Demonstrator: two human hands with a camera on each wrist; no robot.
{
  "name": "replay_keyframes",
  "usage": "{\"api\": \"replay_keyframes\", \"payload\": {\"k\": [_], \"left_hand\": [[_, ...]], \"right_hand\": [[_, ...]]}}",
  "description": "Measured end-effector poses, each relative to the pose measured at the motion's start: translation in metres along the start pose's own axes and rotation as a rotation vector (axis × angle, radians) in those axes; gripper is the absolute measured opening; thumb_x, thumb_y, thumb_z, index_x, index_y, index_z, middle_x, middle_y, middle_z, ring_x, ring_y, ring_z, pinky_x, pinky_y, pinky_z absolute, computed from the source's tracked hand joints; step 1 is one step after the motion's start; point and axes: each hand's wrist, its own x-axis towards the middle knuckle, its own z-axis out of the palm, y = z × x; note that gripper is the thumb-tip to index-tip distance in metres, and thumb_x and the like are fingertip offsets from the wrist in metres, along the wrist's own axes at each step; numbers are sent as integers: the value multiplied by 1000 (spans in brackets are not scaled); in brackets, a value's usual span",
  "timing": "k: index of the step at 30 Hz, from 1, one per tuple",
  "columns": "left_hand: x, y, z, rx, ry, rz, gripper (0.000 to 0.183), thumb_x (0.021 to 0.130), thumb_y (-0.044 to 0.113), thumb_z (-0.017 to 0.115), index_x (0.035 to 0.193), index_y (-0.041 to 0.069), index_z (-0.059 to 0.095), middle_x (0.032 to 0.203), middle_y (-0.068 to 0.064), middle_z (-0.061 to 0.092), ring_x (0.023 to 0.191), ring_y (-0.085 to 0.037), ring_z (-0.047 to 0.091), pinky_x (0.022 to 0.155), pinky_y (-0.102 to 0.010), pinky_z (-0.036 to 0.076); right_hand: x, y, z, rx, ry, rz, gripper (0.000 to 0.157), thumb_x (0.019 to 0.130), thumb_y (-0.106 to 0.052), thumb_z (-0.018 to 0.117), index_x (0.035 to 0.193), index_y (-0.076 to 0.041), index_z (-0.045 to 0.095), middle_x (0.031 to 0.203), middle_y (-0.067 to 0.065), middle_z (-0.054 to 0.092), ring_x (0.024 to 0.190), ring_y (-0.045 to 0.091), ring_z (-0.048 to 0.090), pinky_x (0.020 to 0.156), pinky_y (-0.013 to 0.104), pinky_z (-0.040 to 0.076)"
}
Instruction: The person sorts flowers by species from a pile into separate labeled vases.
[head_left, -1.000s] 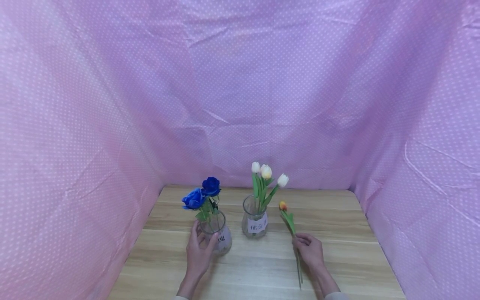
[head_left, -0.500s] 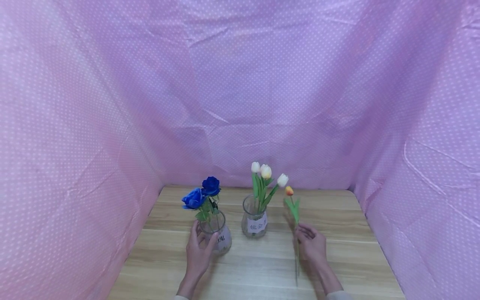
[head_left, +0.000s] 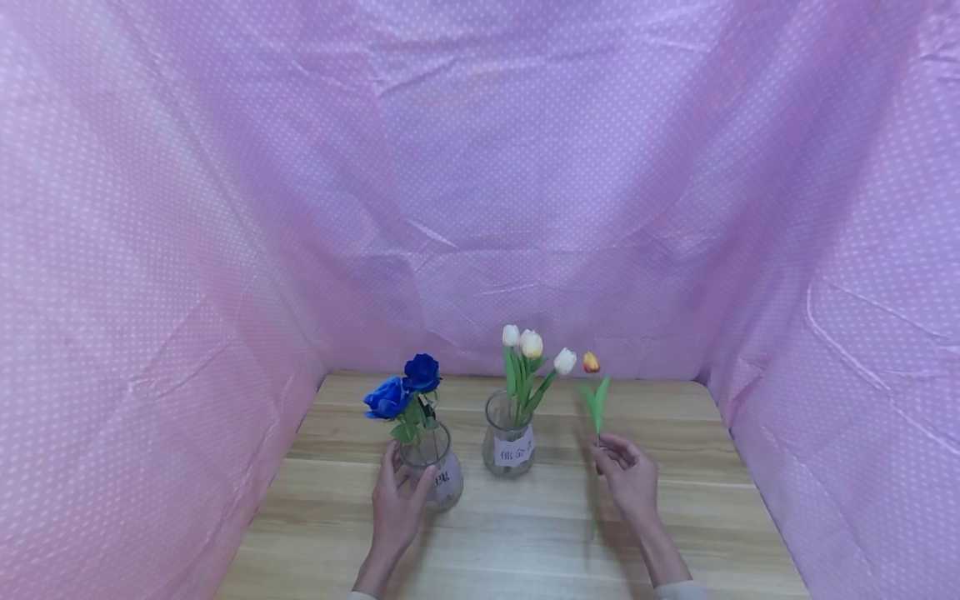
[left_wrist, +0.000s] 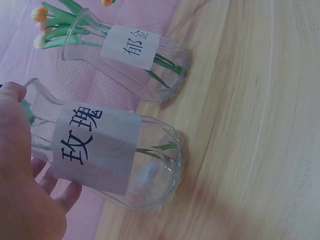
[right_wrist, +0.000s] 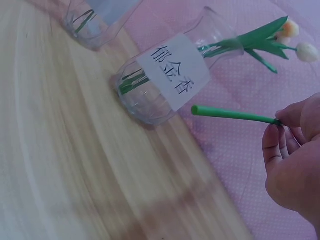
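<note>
My left hand (head_left: pixel 397 504) grips a clear glass vase (head_left: pixel 453 497) from its left side, thumb near the neck and fingers behind. Two blue roses (head_left: pixel 422 372) stand in that vase, which bears a white paper label (left_wrist: pixel 97 147) with black characters. My right hand (head_left: pixel 632 483) pinches the stem of an orange-yellow tulip (head_left: pixel 592 362), held upright with its green leaves above the fingers. In the right wrist view, the lower end of the green stem (right_wrist: pixel 232 115) sticks out free below the pinch. Left of this hand stands a second labelled glass vase (head_left: pixel 492 442) with several white tulips (head_left: pixel 532 343).
Both vases stand on a light wood-grain table (head_left: pixel 547 542). Pink dotted cloth (head_left: pixel 480 208) hangs behind the table and along both sides. One white tulip leans right, close to the orange bloom in the head view.
My right hand has lifted the orange tulip from lying aslant near the table to upright, shifting slightly right and away from me. The left hand and both vases have stayed in place.
</note>
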Motion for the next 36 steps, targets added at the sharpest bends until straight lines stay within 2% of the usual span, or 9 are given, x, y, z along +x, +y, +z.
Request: {"api": "replay_keyframes", "payload": {"k": [5, 9, 19, 21, 23, 26, 28, 32, 36], "left_hand": [[0, 0, 0, 6, -2, -1, 92, 107, 39, 79, 177, 8, 29, 171, -29, 51, 154, -52, 56, 124, -66, 55], [0, -1, 1, 8, -7, -10, 93, 107, 41, 79, 178, 9, 28, 173, -28, 48, 155, -54, 54, 126, -68, 52], [-3, 8, 0, -28, 79, 0, 98, 105, 36, 81, 179, 13, 22, 181, -18, 39, 168, -45, 36, 138, -73, 31], [-3, 11, 0, -21, 135, 35, 94, 104, 29, 82, 178, 12, 26, 180, -17, 41, 167, -42, 38, 140, -64, 33], [-4, 15, 0, -14, 198, 93, 89, 102, 22, 83, 175, 10, 33, 176, -15, 46, 163, -39, 42, 141, -43, 34], [-5, 19, 2, -2, 286, 197, 84, 97, 13, 84, 170, 8, 42, 170, -16, 52, 156, -34, 49, 132, -14, 32], [-6, 22, 4, 2, 327, 265, 83, 94, 10, 85, 167, 6, 47, 166, -17, 55, 151, -30, 51, 126, -4, 28], [-5, 27, 8, 15, 368, 384, 81, 89, 6, 87, 163, 2, 53, 162, -22, 59, 151, -20, 53, 129, -5, 29], [-6, 35, 14, 7, 350, 455, 78, 87, 4, 88, 159, 1, 58, 160, -27, 60, 154, -10, 51, 132, -9, 30]], "right_hand": [[-1, -8, 2, 46, 12, -21, 44, 103, -4, 80, 144, 7, 66, 116, -4, 81, 104, 4, 78, 90, 18, 68], [-2, -11, 4, 50, 18, -33, 43, 102, -2, 80, 142, 6, 67, 113, -2, 81, 103, 6, 77, 88, 19, 68], [-6, -23, 5, 37, 26, -63, 41, 102, -2, 80, 141, 3, 69, 105, -18, 78, 99, 4, 76, 89, 19, 68], [-6, -23, 6, 44, 31, -71, 41, 102, -1, 80, 141, 4, 69, 104, -17, 79, 98, 3, 75, 87, 19, 68], [-6, -24, 6, 55, 37, -81, 41, 101, 0, 81, 140, 4, 69, 106, -15, 79, 99, 3, 75, 87, 18, 68], [-6, -27, 7, 59, 45, -100, 40, 100, 2, 81, 138, 4, 71, 109, -10, 80, 99, 4, 75, 88, 18, 68], [-7, -29, 8, 64, 51, -116, 38, 99, 3, 81, 136, 5, 71, 110, -8, 79, 99, 4, 75, 89, 17, 68], [-7, -35, 11, 73, 55, -156, 36, 98, 8, 79, 133, 8, 71, 107, -8, 78, 99, 4, 74, 93, 17, 68], [-6, -41, 13, 75, 60, -199, 35, 97, 10, 79, 131, 9, 72, 105, -10, 77, 98, 3, 74, 97, 16, 66]]}}
